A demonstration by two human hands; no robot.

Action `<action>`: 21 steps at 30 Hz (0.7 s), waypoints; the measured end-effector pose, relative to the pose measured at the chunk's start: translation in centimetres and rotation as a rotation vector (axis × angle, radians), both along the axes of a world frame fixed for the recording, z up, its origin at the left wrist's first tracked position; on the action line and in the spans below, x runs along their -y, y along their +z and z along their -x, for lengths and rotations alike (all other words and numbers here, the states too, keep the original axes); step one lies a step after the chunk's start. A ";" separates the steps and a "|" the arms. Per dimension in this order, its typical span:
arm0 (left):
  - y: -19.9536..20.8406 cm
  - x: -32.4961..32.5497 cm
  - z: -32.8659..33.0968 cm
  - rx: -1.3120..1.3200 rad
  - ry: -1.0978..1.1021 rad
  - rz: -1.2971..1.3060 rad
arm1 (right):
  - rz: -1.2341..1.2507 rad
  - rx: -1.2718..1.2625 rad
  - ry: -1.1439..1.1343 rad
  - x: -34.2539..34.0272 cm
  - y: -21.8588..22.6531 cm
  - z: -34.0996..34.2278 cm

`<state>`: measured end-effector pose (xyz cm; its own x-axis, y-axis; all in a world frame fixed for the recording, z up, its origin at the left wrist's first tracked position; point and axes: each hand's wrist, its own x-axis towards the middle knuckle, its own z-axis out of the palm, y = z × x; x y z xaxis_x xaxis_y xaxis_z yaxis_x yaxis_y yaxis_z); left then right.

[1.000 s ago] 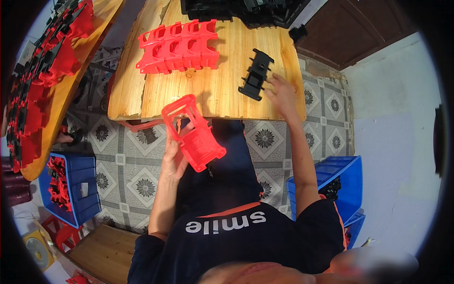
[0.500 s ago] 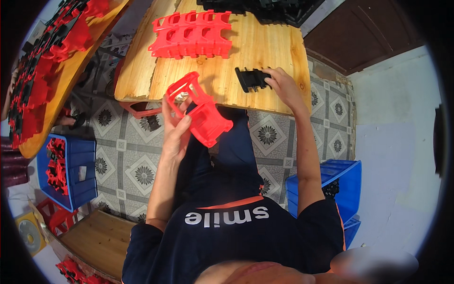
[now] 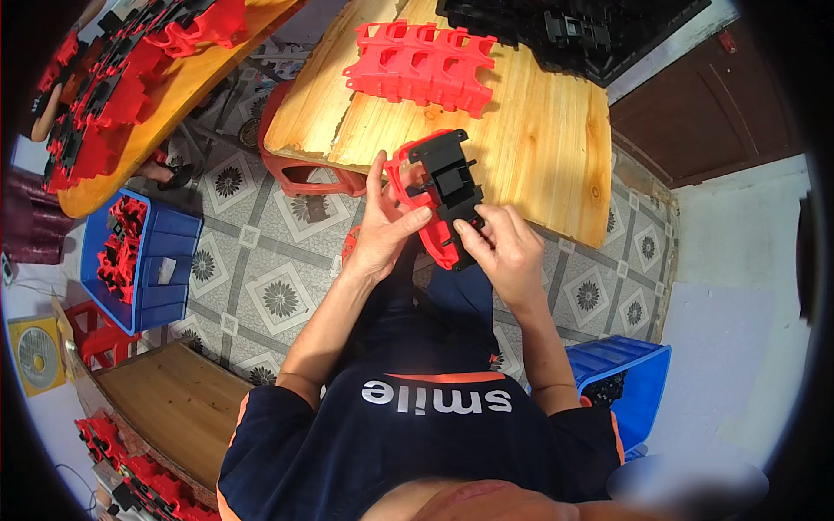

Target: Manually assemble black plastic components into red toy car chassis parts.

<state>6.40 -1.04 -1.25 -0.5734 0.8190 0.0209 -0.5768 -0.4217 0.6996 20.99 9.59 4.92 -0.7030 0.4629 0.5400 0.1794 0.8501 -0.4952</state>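
My left hand grips a red plastic frame by its left side, in front of the table's near edge. A black plastic piece with a square recess lies against the frame's right face, tilted along it. The thumb and fingers of my right hand pinch the lower end of this black piece. Whether the two parts are locked together cannot be made out. Beyond my hands, several similar red frames stand in rows on the wooden table.
Black parts are heaped at the table's far right. Another table at left carries red and black parts. Blue crates stand on the floor at left and right. A red stool sits partly under the table.
My right hand has lifted the black piece off the table and brought it left against the red frame. The view has shifted, so the tables sit differently in it.
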 end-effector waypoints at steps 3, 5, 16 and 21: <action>0.1 0.4 -0.2 -0.008 0.001 -0.002 | -0.013 0.014 0.007 0.6 -0.2 0.2; 0.1 0.6 -0.3 -0.029 0.005 0.001 | -0.015 0.026 0.004 0.8 -0.3 0.1; 1.6 -0.5 -1.7 -0.131 -0.037 0.095 | 0.701 -0.243 0.129 -3.0 -1.4 4.9; 0.9 0.4 -0.8 -0.454 0.197 0.281 | 0.857 -0.093 0.293 -2.2 -2.0 6.6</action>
